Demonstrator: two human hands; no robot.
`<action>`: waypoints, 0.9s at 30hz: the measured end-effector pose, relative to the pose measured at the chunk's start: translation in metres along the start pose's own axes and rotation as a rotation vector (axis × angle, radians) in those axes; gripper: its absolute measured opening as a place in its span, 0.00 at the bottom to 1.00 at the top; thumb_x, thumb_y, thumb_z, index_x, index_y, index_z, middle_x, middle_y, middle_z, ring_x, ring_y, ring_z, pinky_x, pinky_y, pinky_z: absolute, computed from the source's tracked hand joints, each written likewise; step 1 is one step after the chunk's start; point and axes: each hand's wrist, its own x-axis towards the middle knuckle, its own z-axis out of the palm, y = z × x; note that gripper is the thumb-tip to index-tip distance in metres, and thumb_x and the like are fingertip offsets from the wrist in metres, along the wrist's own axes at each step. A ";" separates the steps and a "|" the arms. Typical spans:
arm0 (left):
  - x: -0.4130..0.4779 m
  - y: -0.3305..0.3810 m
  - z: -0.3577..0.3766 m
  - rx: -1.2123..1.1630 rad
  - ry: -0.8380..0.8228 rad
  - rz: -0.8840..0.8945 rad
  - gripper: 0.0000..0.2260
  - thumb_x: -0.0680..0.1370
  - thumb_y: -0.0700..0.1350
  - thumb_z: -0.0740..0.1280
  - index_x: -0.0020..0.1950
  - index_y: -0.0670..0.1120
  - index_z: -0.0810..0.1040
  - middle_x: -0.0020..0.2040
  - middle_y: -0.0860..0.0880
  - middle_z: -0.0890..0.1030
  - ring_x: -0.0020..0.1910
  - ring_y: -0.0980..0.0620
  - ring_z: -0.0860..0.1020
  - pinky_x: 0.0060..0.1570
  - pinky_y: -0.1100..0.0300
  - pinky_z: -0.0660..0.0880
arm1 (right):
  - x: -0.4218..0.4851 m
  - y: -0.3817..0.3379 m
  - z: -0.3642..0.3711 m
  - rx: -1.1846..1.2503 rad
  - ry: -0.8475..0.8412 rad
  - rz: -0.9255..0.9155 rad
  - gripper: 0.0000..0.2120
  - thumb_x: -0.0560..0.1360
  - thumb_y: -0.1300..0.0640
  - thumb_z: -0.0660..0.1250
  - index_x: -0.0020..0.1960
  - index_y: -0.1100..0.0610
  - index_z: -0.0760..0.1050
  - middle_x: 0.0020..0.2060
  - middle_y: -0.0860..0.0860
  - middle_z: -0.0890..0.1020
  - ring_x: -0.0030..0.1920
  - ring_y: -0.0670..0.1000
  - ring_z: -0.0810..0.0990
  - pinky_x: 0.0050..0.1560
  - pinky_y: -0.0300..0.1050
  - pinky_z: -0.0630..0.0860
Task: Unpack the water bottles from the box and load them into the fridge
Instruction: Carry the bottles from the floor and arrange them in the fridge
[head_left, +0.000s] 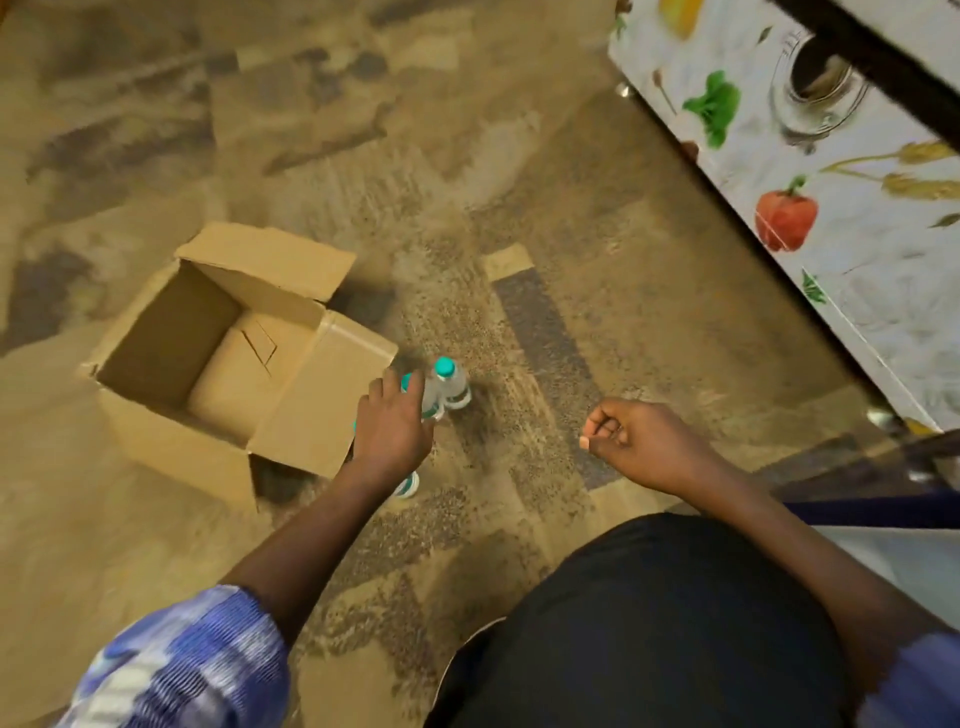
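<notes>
An open cardboard box stands on the floor at the left, and I see no bottles inside it. Beside its right flap stand small clear water bottles with teal caps; one bottle is fully visible. My left hand is over the group, fingers wrapped around a second bottle that it partly hides. Another bottle's base shows below my wrist. My right hand hovers to the right, fingers curled shut, holding nothing. The fridge is not clearly in view.
A patterned brown floor surrounds the box. A cabinet or table covered with a vegetable-print sheet stands at the upper right. My dark-clothed knee fills the lower right foreground.
</notes>
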 end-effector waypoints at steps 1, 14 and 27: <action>0.004 -0.001 0.005 -0.009 0.007 0.019 0.30 0.75 0.52 0.69 0.74 0.47 0.64 0.66 0.39 0.70 0.59 0.39 0.72 0.55 0.46 0.72 | 0.002 0.001 0.005 0.002 -0.009 -0.003 0.03 0.75 0.50 0.71 0.46 0.47 0.79 0.41 0.43 0.81 0.41 0.43 0.80 0.41 0.42 0.78; 0.060 0.037 0.010 -0.068 0.022 0.262 0.09 0.77 0.45 0.66 0.55 0.44 0.75 0.49 0.45 0.77 0.48 0.46 0.73 0.54 0.50 0.71 | 0.007 0.006 0.028 -0.074 0.008 -0.091 0.09 0.76 0.48 0.70 0.55 0.47 0.76 0.46 0.42 0.80 0.41 0.39 0.78 0.41 0.42 0.76; -0.020 0.115 -0.066 -1.013 -0.023 0.320 0.12 0.75 0.53 0.72 0.55 0.49 0.78 0.42 0.51 0.79 0.39 0.53 0.77 0.39 0.54 0.77 | -0.001 0.002 0.022 -0.022 0.071 -0.159 0.24 0.68 0.45 0.77 0.58 0.48 0.69 0.46 0.42 0.80 0.42 0.42 0.79 0.36 0.40 0.73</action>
